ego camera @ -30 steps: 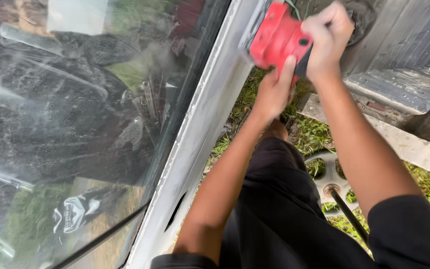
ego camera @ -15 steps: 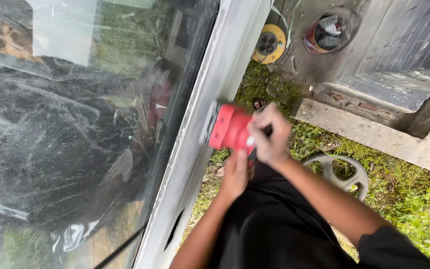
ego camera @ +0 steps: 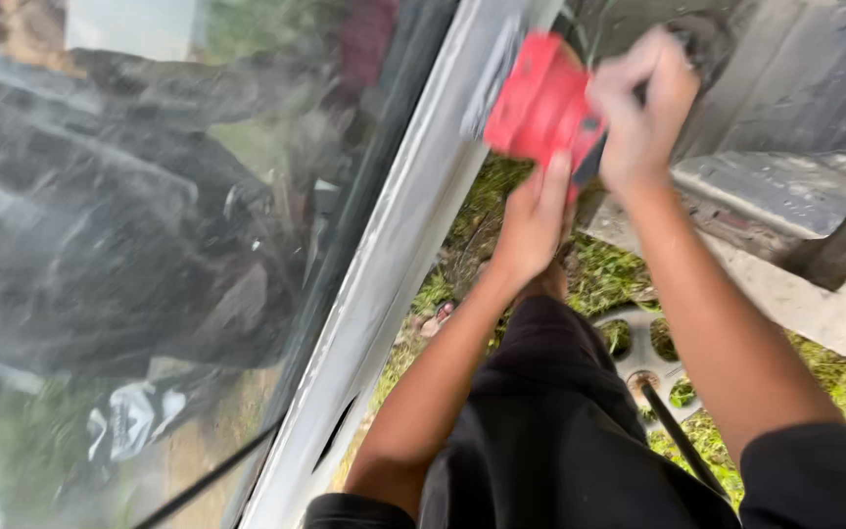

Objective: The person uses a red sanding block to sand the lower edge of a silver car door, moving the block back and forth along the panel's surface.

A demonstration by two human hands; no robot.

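A red hand-held power sander (ego camera: 543, 101) presses against the bare grey metal edge of a car body (ego camera: 413, 235), next to the windscreen glass (ego camera: 149, 196). My right hand (ego camera: 643, 103) grips the sander from its right side. My left hand (ego camera: 536, 220) holds it from below, fingers reaching up onto the red housing. Both arms stretch forward over my black trousers (ego camera: 540, 421). The picture is blurred by motion.
Grass lies under me. A grey wheel cover or steering wheel (ego camera: 643, 353) rests on the grass by my leg, with a dark cable (ego camera: 678, 431) across it. A weathered concrete and wood ledge (ego camera: 795, 225) stands at the right.
Both hands and the sander have moved back up along the metal edge from a lower position half a second ago, close to where they were a second ago.
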